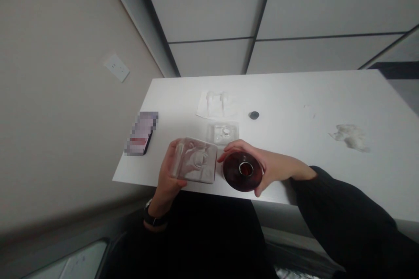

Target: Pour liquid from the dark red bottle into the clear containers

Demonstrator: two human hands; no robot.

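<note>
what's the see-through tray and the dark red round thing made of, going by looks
Clear tray, in the left hand: probably thin moulded plastic, glossy; the table shows through. Dark red disc, in the right hand: glossy, maybe plastic or glass, with a silvery metal-looking centre.

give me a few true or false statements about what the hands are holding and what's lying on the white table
1. The left hand holds a clear plastic tray. True.
2. The right hand holds a blue cup. False: its grip is on a dark red round object with a silvery centre.
3. A small dark round piece lies on the white table, apart from both hands. True.
4. The phone lies at the table's right end. False: it lies near the left edge, by the wall.
5. The left wrist is bare. False: it wears a watch.
</note>
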